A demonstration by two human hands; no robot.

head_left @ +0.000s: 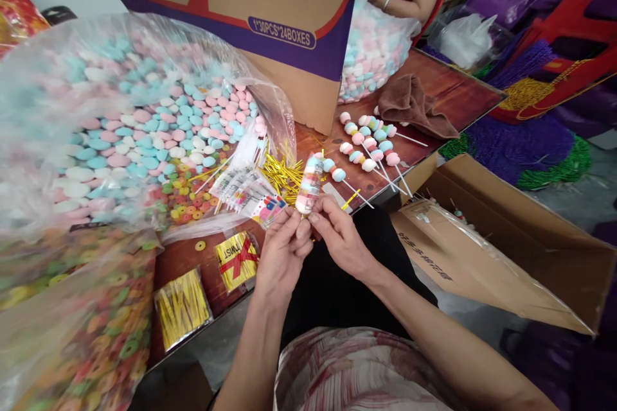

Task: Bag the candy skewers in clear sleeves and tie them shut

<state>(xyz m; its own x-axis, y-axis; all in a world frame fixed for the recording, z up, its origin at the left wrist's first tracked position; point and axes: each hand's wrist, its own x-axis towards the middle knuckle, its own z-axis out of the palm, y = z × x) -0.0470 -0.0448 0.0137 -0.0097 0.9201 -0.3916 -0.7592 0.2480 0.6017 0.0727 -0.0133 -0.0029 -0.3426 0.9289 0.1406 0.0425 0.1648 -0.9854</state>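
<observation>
At the far side, a tall cardboard box [231, 19] is stood on the table [463, 93]. To its left, a big clear bag [110, 70] of pink, blue and white candies is laid with its opening turned toward the near middle, probably so that pieces can be taken easily. At the right, an open carton [436, 237] is placed beside the table. At the near left, a bag of ring gummies [91, 321] is put. In the near middle, a wrapped candy stick [310, 186] is held almost upright; its lower end is pinched by the closed fingertips of both the left hand [289, 234] and the right hand [337, 228], apparently so that the wrapper is gathered there. Unwrapped candy sticks [370, 144] are laid to the right, printed wrappers [241, 196] and gold ties [284, 178] to the left, seemingly for short reach.
</observation>
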